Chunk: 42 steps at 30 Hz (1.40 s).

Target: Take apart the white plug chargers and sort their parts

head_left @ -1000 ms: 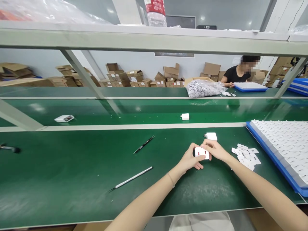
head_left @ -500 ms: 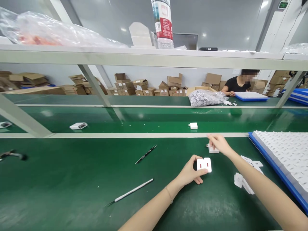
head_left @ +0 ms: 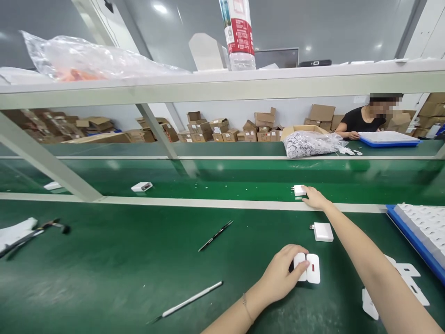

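Note:
My left hand [head_left: 283, 273] is closed around two white USB chargers [head_left: 313, 269] held side by side, their faces with red ports turned up toward me. My thumb lies across one of them. Beyond the pale rail, my right hand [head_left: 315, 198] has its fingers at the right end of another white charger [head_left: 298, 190] on the green belt, its prongs facing left. A further white charger [head_left: 323, 232] lies on the near green surface between my hands. Under my right forearm are several loose white face plates [head_left: 408, 270].
A white pen-like tool [head_left: 193, 299] and dark tweezers [head_left: 215, 235] lie left of my hands. A blue tray [head_left: 413, 239] with white inserts stands right. One more charger [head_left: 142, 186] rests on the belt. A shelf rail [head_left: 208, 86] crosses above; a person [head_left: 365, 119] sits behind.
My right hand has left the charger on the near surface and reached across the rail to the one on the belt. My left hand keeps its two chargers. The view has shifted.

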Each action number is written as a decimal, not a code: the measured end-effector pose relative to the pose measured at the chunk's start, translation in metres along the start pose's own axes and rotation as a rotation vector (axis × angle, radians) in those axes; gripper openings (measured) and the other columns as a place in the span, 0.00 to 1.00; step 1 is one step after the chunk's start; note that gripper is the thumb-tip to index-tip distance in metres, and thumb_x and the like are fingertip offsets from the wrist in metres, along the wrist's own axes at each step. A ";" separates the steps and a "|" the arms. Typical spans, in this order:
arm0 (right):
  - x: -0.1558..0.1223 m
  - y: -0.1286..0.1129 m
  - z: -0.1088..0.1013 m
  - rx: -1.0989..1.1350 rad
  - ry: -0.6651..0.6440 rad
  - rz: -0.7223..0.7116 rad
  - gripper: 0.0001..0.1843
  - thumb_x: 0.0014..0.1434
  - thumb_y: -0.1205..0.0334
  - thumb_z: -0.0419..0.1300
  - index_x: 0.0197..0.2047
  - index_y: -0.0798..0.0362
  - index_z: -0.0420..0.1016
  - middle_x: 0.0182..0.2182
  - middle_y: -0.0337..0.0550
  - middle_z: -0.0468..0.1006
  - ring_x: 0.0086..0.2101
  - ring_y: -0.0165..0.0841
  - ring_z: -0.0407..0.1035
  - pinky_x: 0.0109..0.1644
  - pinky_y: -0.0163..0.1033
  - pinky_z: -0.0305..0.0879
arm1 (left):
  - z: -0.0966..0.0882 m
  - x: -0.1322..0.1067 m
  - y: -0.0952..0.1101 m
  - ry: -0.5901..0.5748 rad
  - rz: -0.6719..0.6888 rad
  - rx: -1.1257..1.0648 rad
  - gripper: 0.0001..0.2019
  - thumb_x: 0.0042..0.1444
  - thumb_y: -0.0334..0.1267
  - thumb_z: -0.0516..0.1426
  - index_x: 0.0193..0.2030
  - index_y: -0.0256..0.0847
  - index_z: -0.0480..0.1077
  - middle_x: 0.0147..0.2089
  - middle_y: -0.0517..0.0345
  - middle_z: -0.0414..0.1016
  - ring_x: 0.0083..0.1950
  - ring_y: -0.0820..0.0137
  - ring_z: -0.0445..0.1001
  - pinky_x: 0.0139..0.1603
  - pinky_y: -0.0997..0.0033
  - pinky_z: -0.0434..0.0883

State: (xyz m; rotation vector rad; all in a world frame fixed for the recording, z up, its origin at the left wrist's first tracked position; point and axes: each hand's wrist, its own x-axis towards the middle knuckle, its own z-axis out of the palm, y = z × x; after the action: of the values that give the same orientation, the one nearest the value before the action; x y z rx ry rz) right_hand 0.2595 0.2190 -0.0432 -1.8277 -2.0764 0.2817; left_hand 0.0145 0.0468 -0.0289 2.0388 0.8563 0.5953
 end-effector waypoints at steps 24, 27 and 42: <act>-0.141 -0.010 -0.086 0.149 0.061 -0.119 0.15 0.62 0.54 0.51 0.47 0.50 0.71 0.49 0.48 0.71 0.43 0.39 0.70 0.47 0.46 0.69 | 0.013 0.007 -0.012 0.174 -0.018 -0.381 0.19 0.64 0.47 0.44 0.42 0.40 0.73 0.53 0.54 0.74 0.54 0.63 0.70 0.56 0.66 0.65; -0.151 -0.017 -0.084 0.127 -0.018 -0.172 0.15 0.62 0.54 0.50 0.45 0.49 0.73 0.49 0.47 0.72 0.48 0.40 0.68 0.51 0.45 0.67 | 0.011 0.006 -0.011 0.202 -0.012 -0.397 0.19 0.64 0.47 0.45 0.42 0.40 0.73 0.51 0.54 0.74 0.54 0.63 0.70 0.57 0.65 0.64; -0.097 -0.083 -0.030 0.069 -0.158 -0.114 0.21 0.53 0.58 0.62 0.49 0.55 0.69 0.47 0.57 0.72 0.41 0.45 0.72 0.44 0.48 0.70 | -0.022 -0.021 -0.003 0.256 -0.044 -0.200 0.17 0.61 0.48 0.49 0.44 0.43 0.75 0.56 0.52 0.70 0.52 0.62 0.69 0.53 0.63 0.68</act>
State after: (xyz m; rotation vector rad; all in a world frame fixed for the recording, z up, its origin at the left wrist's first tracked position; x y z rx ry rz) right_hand 0.2052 0.1090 0.0029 -1.6885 -2.2376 0.4743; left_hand -0.0154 0.0434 -0.0218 1.7828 0.9464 0.8941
